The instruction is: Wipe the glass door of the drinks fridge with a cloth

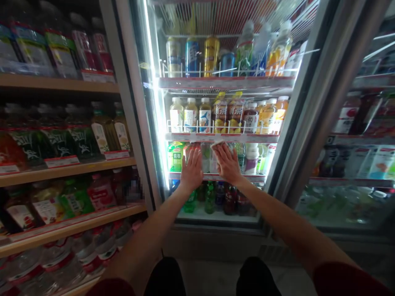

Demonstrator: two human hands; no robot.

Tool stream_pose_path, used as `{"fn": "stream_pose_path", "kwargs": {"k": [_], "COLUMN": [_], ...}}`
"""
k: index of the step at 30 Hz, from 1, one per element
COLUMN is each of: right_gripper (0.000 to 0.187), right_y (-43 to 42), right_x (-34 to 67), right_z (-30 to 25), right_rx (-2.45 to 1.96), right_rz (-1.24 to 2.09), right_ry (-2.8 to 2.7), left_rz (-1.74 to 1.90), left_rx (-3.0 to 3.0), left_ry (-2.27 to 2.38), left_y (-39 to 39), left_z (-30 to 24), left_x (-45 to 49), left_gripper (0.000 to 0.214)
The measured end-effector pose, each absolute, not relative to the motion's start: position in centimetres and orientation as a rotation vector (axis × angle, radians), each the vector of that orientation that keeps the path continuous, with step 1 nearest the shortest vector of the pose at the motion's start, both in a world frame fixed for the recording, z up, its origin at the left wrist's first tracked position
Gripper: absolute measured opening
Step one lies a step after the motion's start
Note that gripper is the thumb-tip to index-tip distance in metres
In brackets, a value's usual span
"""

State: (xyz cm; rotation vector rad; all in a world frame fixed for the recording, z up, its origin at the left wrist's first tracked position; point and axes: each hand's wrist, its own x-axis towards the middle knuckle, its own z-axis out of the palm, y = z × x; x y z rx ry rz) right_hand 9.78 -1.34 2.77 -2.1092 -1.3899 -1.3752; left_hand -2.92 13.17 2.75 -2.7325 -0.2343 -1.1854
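I observe both arms extended into the lit fridge. My left hand is flat, fingers straight and close together, against the bottles on the third shelf, beside a green bottle. My right hand lies flat, fingers spread, pressing a white cloth at the shelf rail above.

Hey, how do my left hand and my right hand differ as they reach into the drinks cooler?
The left hand is bare, fingers spread flat before the bottles; the right hand has a whitish, cloth-like piece under its fingertips. The right hand reaches up to the shelf rail; the left hand sits slightly lower. Both are palm-forward, fingers up, at the same shelf of the open cooler.
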Motion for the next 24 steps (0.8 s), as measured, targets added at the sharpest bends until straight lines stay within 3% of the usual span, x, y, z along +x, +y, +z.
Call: {"fn": "stream_pose_path", "kwargs": {"k": [8,15,20,24], "right_gripper": [0.062,0.069,0.066,0.064], "right_y": [0.6,5.8,8.8,11.8], "right_x": [8.5,6.9,4.9,4.0], "right_z": [3.2,6.1,6.2,8.5], "right_rx": [-2.067,-2.021,-1.921,-1.954], "right_rz": [-1.305,-1.221,-1.168,-1.216], "right_ry": [-1.709,-1.646,-1.955,-1.836], "left_rz": [-1.146,-1.133,-1.115,-1.155], "left_rx": [-2.733,-2.713,-2.709,-2.664], "left_ry": [-0.325,-0.52,-0.613,-0.665], "left_y": [14.7,17.9,20.3,22.2], "left_z": [3.8,4.5,4.2,4.8], "left_x": [-3.9,-6.6,-8.7,-9.7], "left_gripper": [0.068,0.067,0.068,0.067]}}
